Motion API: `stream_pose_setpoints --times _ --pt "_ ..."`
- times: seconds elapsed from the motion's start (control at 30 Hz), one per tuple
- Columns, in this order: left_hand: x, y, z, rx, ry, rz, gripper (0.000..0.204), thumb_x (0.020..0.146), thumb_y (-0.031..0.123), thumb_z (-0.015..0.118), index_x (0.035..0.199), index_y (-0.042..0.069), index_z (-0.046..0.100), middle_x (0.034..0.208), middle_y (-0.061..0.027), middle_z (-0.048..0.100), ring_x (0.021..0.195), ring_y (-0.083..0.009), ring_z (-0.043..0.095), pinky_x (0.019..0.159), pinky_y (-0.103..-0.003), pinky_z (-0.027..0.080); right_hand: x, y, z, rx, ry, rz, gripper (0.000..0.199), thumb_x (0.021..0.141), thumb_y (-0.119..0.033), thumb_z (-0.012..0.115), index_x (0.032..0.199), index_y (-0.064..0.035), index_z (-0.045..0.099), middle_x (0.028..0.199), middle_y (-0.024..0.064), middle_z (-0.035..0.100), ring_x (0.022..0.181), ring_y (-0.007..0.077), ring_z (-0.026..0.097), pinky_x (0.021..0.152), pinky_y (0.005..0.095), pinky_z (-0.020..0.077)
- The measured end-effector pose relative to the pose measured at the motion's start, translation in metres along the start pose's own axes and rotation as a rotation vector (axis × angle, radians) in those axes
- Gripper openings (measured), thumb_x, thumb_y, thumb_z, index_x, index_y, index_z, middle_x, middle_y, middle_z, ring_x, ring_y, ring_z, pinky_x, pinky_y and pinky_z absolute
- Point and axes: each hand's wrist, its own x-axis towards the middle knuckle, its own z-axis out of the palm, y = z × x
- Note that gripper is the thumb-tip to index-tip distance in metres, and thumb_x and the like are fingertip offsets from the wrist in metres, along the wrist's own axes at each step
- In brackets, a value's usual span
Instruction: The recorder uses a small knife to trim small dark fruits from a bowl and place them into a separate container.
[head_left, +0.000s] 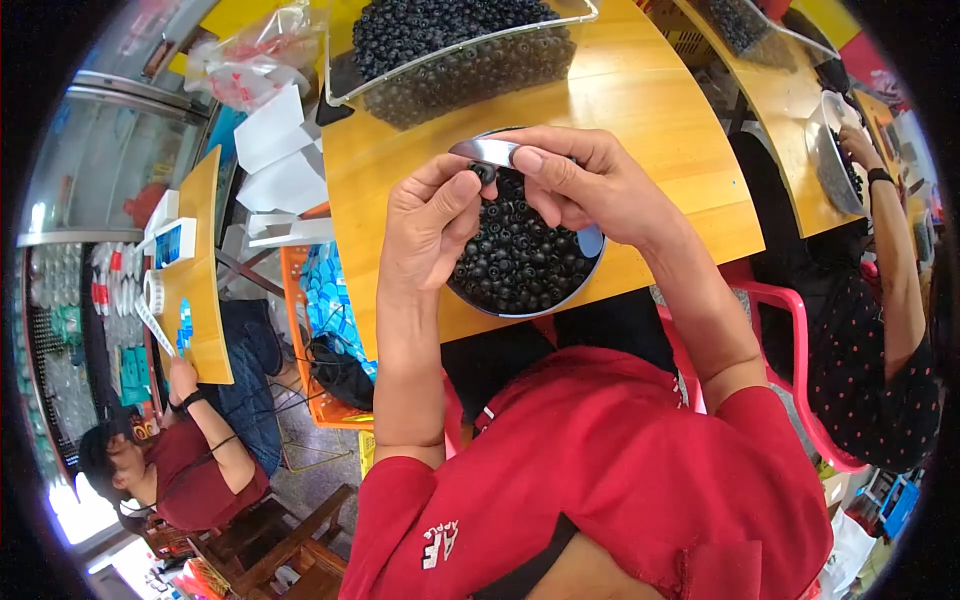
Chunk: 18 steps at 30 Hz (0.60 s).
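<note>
My left hand (430, 215) pinches a small round black piece (484, 173) between thumb and fingertips. It looks like a glossy ring-shaped part; its exact kind cannot be made out. My right hand (600, 185) grips a short, shiny curved metal blade (486, 151), its tip just above that piece. Whether blade and piece touch is unclear. Both hands are over a round bowl (520, 314) filled with many similar black pieces (525, 255), and they hide its far side.
A clear plastic tub (480, 82) full of black pieces stands at the far side of the wooden table (640, 130). An orange crate (335, 408) is left of the table. One person sits at another table on the left (210, 300); another works over a tub (835, 165) on the right.
</note>
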Motion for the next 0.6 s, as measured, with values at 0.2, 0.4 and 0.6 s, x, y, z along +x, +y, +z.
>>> stream_pose_setpoints --times 0.2,0.4,0.6 --pt "0.0004 0.0008 0.0016 0.12 0.055 0.038 0.017 0.086 0.011 0.064 0.1 0.0 0.062 0.082 -0.0095 0.066 0.048 -0.0021 0.039 0.041 -0.016 0.028 0.0034 0.0024 0.0026 -0.071 0.041 -0.06 0.031 0.096 -0.025 0.049 0.121 -0.0079 0.058 0.055 -0.004 0.047 0.044 0.0002 0.034 0.039 0.0176 0.0226" --pt "0.0005 0.0014 -0.0021 0.16 -0.013 0.04 0.019 0.086 0.007 0.062 0.105 0.001 0.062 0.086 -0.0115 0.066 0.049 -0.0013 0.039 0.041 -0.016 0.028 0.0061 0.0047 -0.0018 -0.059 0.051 -0.026 0.03 0.096 -0.026 0.049 0.117 -0.0066 0.06 0.056 -0.0044 0.048 0.044 0.0001 0.034 0.039 0.0171 0.0233" --pt "0.0024 -0.0024 0.0023 -0.007 -0.023 0.022 0.019 0.088 0.008 0.06 0.106 0.001 0.061 0.092 -0.0122 0.065 0.047 -0.0018 0.038 0.04 -0.015 0.028 0.0023 0.0045 0.0012 0.092 0.034 -0.064 0.033 0.096 -0.024 0.048 0.123 -0.0077 0.057 0.056 -0.0035 0.048 0.045 -0.0005 0.035 0.04 0.0163 0.0238"
